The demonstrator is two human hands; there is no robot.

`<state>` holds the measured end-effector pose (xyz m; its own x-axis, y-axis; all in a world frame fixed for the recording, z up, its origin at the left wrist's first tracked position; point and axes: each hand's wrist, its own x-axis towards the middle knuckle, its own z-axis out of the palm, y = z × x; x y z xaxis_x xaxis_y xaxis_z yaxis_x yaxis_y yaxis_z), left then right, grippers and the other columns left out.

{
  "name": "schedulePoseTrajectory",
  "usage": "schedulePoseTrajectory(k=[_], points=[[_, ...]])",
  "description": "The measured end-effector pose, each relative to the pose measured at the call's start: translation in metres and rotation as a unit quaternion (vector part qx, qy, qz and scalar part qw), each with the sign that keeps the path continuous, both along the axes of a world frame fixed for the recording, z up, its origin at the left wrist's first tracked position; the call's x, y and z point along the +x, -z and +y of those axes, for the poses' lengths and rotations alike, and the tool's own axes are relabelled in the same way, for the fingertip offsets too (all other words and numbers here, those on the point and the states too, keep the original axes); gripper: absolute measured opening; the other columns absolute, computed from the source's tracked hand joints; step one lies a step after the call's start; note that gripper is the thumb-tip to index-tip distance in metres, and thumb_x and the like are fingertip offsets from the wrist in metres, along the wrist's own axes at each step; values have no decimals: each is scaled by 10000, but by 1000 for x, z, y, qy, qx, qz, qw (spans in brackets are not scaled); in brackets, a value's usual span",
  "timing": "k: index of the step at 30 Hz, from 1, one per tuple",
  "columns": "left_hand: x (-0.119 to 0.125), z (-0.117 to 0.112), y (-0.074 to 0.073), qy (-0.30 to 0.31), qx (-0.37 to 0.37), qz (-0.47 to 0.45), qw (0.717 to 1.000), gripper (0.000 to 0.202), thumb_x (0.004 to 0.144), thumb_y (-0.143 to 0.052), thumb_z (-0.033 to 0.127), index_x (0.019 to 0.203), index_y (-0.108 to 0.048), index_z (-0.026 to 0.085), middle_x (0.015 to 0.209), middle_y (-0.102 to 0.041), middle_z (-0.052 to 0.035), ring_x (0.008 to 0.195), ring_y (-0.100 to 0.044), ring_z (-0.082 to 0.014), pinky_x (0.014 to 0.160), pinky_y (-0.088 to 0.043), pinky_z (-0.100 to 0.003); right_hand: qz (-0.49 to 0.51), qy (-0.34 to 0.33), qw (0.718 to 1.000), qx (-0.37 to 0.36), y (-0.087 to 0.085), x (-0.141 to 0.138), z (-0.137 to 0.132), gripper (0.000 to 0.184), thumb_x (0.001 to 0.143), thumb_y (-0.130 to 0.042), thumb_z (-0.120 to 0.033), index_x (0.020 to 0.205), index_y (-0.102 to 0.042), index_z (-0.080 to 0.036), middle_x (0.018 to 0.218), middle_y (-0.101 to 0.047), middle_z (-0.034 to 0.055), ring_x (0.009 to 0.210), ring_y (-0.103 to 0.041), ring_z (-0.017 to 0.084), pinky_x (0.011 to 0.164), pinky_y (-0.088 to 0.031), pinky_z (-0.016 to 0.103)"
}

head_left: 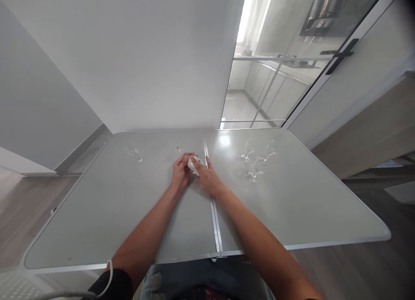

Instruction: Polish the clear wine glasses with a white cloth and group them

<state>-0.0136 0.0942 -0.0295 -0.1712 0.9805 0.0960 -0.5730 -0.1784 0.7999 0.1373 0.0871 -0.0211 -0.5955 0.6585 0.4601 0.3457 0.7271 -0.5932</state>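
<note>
Over the middle of the folding table (106, 213), both my hands meet around a crumpled white tissue or cloth (195, 164). My left hand (182, 168) has its fingers closed at the left side of the white bundle. My right hand (207, 174) presses on it from the right, fingers bent over it and thumb raised. Whether something else sits inside the bundle is hidden. Just beyond my left hand, a small clear piece (178, 149) shows on the tabletop; I cannot tell whether it joins what I hold.
Several clear stemmed glasses (253, 176) are grouped on the right half of the table. Another clear glass (133, 153) is at the far left. A metal seam (215, 222) splits the tabletop. Behind are a white wall (162, 66) and a glass door (259, 88).
</note>
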Motion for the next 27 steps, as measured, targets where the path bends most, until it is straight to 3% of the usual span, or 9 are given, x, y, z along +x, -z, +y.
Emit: schedulePoseTrajectory(k=[4, 7, 9, 11, 13, 15, 18, 23, 27], points=[[0, 2, 1, -31, -12, 13, 999, 278, 821, -768, 395, 980, -719, 172, 1090, -729, -86, 960, -705, -203, 825, -549, -305, -54, 25, 997, 47, 1, -5, -1, 864, 857, -393, 21, 1631, -132, -260, 1535, -487, 109, 1443, -422, 260, 1228, 29, 648], [0, 2, 1, -33, -23, 21, 999, 325, 823, -761, 443, 990, -708, 168, 1040, -736, -88, 886, -703, -189, 756, -552, -285, 95, 8, 992, -80, -1, -9, -5, 793, 918, -465, -93, 1626, -152, -270, 1512, -512, 99, 1401, -470, 251, 1234, -181, 585], [0, 1, -1, -18, -13, 14, 1000, 341, 819, -768, 457, 1013, -702, 183, 1093, -728, -90, 933, -705, -201, 783, -558, -299, 245, -8, 946, -213, -2, -10, -6, 789, 937, -557, -227, 1619, -164, -288, 1454, -565, 86, 1301, -560, 240, 1156, -379, 509], [1, 0, -4, 4, 7, -2, 1000, 349, 805, -788, 456, 1030, -698, 204, 1179, -705, -93, 1052, -693, -232, 865, -557, -336, 377, -21, 865, -331, -3, -8, -5, 823, 923, -621, -341, 1609, -167, -317, 1352, -633, 69, 1153, -641, 218, 1024, -511, 443], [2, -1, -6, 19, 25, -14, 999, 361, 777, -819, 449, 1023, -696, 215, 1220, -686, -95, 1151, -664, -263, 935, -542, -372, 451, -31, 793, -409, -3, -5, -3, 833, 905, -645, -391, 1599, -189, -329, 1254, -676, 57, 1035, -675, 204, 920, -563, 412], [3, -1, -6, 21, 35, -16, 999, 366, 752, -842, 438, 1003, -695, 215, 1226, -679, -97, 1187, -649, -280, 960, -533, -388, 466, -37, 768, -438, -3, -2, 0, 811, 903, -641, -410, 1591, -222, -315, 1216, -685, 63, 990, -681, 206, 872, -577, 405], [3, 0, -2, 15, 27, -15, 999, 359, 766, -830, 436, 1010, -697, 211, 1236, -676, -102, 1159, -663, -279, 936, -542, -386, 417, -20, 824, -384, 0, 0, 1, 748, 954, -566, -418, 1598, -209, -287, 1252, -671, 83, 1022, -676, 215, 904, -567, 413], [2, 4, 5, -3, -7, 4, 1000, 337, 823, -771, 444, 1010, -722, 169, 1144, -715, -101, 989, -705, -220, 844, -550, -317, 130, 29, 988, -84, 4, -2, -1, 728, 962, -503, -193, 1617, -189, -248, 1396, -607, 107, 1309, -554, 245, 1168, -365, 508], [2, 7, 8, -4, -11, 1, 1000, 318, 835, -754, 431, 1015, -732, 170, 1148, -718, -92, 956, -708, -201, 862, -544, -315, -104, 61, 985, 124, 0, -3, -2, 798, 896, -418, -2, 1621, -198, -254, 1432, -589, 117, 1400, -472, 251, 1230, 0, 657]])
